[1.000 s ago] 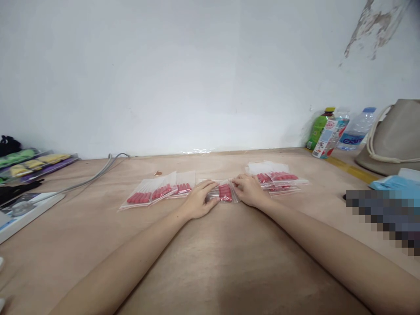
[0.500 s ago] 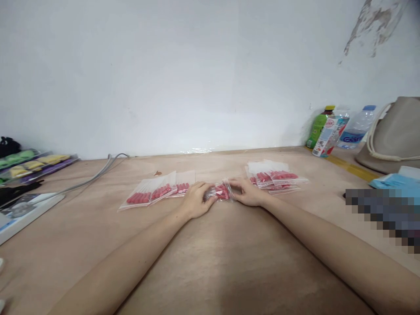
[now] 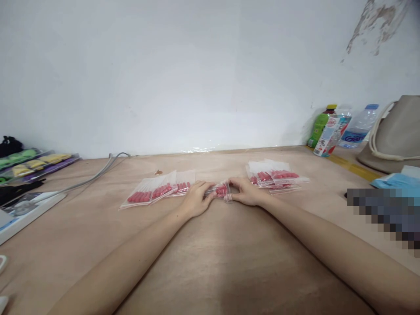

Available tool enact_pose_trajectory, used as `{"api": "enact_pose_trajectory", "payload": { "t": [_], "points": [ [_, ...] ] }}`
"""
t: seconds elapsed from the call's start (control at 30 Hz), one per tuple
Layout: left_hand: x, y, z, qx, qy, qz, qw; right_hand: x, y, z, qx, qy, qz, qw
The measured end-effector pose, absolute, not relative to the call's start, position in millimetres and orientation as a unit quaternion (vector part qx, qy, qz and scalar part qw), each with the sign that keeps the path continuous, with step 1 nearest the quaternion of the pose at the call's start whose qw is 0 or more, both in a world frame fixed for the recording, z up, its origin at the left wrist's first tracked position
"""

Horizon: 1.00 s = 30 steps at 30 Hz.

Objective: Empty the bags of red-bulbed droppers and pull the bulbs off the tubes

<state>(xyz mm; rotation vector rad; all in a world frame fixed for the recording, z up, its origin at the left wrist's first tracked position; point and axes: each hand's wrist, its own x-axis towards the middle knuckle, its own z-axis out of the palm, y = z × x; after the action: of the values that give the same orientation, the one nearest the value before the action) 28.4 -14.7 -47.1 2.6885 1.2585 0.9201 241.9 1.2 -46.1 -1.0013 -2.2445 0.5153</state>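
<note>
Between my two hands, just above the tabletop, is a small clear plastic bag point(image 3: 221, 190) with red pieces inside. My left hand point(image 3: 198, 197) has its fingers closed on the bag's left end. On the other end, my right hand point(image 3: 244, 191) pinches the plastic edge. To the left lie overlapping zip bags point(image 3: 151, 188), each with a row of red stick-like pieces. Beyond my right hand, more zip bags point(image 3: 274, 175) of red pieces are stacked on each other. My fingers partly cover the held bag.
Bottles point(image 3: 331, 131) and a beige bag point(image 3: 397, 135) stand at the right back. A blue packet point(image 3: 397, 180) lies nearer. Packs of coloured pieces point(image 3: 41, 165), a grey cable point(image 3: 95, 176) and a white power strip point(image 3: 49, 202) are on the left.
The bag between my hands has shifted shape, its right edge now standing flatter and straighter by my right fingers. Both hands stay almost in place.
</note>
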Motion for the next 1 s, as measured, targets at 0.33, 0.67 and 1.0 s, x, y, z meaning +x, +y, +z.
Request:
{"api": "enact_pose_trajectory", "payload": {
  "t": [0.33, 0.67, 1.0],
  "points": [
    [16, -16, -44, 0.871, 0.416, 0.254, 0.062, 246, 1, -47, -0.374, -0.833, 0.258, 0.317],
    [15, -17, -45, 0.869, 0.418, 0.259, 0.061, 243, 1, -43, -0.358, -0.775, 0.396, 0.338],
    [13, -18, -46, 0.863, 0.422, 0.273, 0.05, 250, 1, -37, -0.356, -0.764, 0.445, 0.303]
  ]
}}
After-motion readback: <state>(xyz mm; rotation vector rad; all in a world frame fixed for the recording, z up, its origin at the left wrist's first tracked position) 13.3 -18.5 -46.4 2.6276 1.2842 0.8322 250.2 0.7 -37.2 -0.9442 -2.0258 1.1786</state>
